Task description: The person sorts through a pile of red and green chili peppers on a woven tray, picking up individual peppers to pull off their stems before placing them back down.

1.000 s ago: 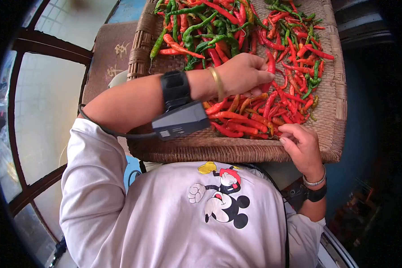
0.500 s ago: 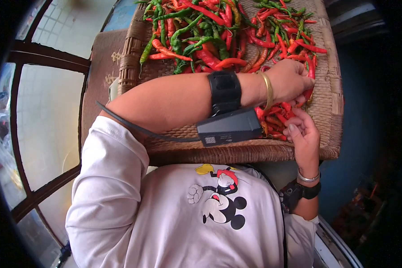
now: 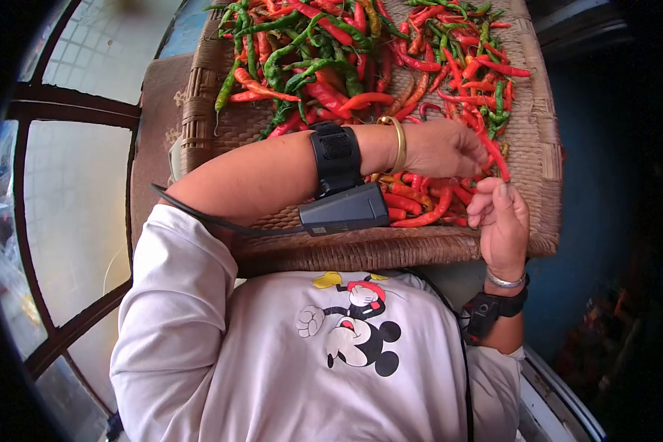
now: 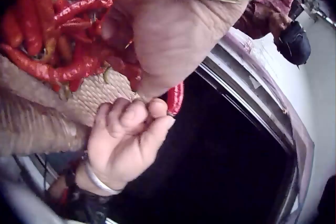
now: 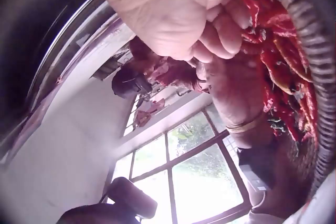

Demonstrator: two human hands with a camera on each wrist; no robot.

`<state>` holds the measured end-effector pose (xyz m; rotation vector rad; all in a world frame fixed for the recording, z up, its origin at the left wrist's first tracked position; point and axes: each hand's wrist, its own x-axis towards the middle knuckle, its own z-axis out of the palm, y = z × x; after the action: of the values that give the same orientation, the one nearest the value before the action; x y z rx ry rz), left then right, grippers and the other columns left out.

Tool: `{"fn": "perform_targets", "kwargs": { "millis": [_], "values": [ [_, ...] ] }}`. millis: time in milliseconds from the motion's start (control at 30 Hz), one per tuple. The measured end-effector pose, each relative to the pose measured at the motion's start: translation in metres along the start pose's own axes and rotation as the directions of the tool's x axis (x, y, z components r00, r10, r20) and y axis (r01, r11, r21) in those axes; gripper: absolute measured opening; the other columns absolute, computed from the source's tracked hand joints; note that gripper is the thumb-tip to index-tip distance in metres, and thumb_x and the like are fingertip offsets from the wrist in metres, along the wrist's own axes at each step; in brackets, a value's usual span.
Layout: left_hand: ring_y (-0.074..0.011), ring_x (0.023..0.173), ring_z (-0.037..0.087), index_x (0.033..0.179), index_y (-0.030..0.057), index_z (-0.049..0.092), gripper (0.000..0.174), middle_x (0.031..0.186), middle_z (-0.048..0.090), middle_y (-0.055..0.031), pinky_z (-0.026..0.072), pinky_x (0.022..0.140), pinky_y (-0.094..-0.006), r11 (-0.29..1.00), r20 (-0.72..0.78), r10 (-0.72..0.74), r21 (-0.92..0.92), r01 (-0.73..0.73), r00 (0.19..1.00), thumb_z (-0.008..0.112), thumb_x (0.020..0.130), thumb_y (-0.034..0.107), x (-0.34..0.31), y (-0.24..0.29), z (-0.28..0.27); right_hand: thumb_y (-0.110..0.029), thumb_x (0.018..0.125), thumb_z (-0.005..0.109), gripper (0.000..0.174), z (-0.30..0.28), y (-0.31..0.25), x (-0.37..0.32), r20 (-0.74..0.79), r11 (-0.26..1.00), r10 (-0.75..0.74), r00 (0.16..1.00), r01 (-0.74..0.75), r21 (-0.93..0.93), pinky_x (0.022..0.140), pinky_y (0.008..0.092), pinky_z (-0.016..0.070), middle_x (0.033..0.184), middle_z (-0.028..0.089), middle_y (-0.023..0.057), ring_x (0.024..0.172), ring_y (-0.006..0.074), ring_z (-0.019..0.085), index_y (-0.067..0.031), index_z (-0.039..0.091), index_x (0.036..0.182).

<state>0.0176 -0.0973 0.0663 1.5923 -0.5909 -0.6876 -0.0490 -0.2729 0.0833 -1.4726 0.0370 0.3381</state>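
Red chili in left fingers, end pinched by right fingers.

Glossy peppers, rough woven basket

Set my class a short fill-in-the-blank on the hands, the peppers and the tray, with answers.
The bangle by the left hand is coloured ____. The single pepper between the left hand and the right hand is coloured ____. The woven tray holds mainly red and ____ peppers.

Gold; red; green.
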Motion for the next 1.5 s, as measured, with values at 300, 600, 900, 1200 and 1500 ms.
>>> {"fn": "perform_targets", "kwargs": {
  "millis": [300,600,900,1200,1500],
  "values": [
    [-0.0107,0.072,0.054,0.088,0.0015,0.056,0.018,0.074,0.058,-0.0028,0.0435,0.064,-0.0261,0.970,0.150,0.050,0.226,-0.083,0.987,0.057,0.079,0.017,0.001,-0.023,0.001,-0.030,0.090,0.035,0.035,-0.018,-0.007,0.006,0.020,0.986,-0.004,1.000,0.000,0.168,0.050,0.0212,0.0394,0.065,0.055,0.0070,0.055,0.0109,0.048,0.0014,0.051,0.094],
    [-0.0075,0.058,0.051,0.076,0.0047,0.055,0.015,0.067,0.056,-0.0005,0.0420,0.051,-0.0213,0.959,-0.065,-0.135,-0.260,0.114,0.989,0.055,0.081,0.018,0.003,-0.013,-0.014,-0.026,0.086,0.046,0.044,-0.025,-0.021,0.025,-0.090,0.985,0.056,0.994,-0.070,-0.158,0.055,0.0194,0.0428,0.088,0.055,0.0083,0.069,0.0083,0.052,0.0042,0.039,0.118],
    [-0.0038,0.049,0.046,0.077,0.0070,0.055,0.016,0.062,0.053,0.0023,0.0369,0.041,-0.0166,0.931,-0.103,-0.125,-0.355,0.081,0.987,0.055,0.081,0.023,0.004,0.002,-0.023,-0.006,0.072,0.058,0.030,0.001,0.010,0.028,0.263,0.517,-0.223,0.939,0.343,-0.784,0.066,0.0279,0.0453,0.088,0.056,0.0141,0.081,0.0195,0.056,0.0027,0.051,0.100],
    [-0.0182,0.091,0.056,0.115,-0.0025,0.045,0.041,0.105,0.053,-0.0183,0.0464,0.077,-0.0304,0.842,-0.246,-0.031,-0.529,-0.107,0.969,0.054,0.081,0.019,0.016,-0.007,-0.013,-0.005,0.073,0.058,0.024,0.010,0.002,0.002,0.123,0.624,-0.035,0.992,0.118,-0.772,0.058,0.0282,0.0460,0.074,0.058,0.0123,0.064,0.0182,0.058,0.0020,0.054,0.095],
    [-0.0282,0.073,0.060,0.080,0.0054,0.060,0.019,0.075,0.060,-0.0129,0.0474,0.060,-0.0387,0.400,-0.015,-0.069,0.916,0.041,0.997,0.056,0.071,0.022,-0.001,-0.037,0.000,-0.005,0.074,0.058,0.020,0.010,0.005,-0.008,0.153,0.602,-0.122,0.981,0.195,-0.774,0.054,0.0266,0.0448,0.070,0.057,0.0103,0.059,0.0167,0.056,0.0006,0.055,0.093]
  ]
}}
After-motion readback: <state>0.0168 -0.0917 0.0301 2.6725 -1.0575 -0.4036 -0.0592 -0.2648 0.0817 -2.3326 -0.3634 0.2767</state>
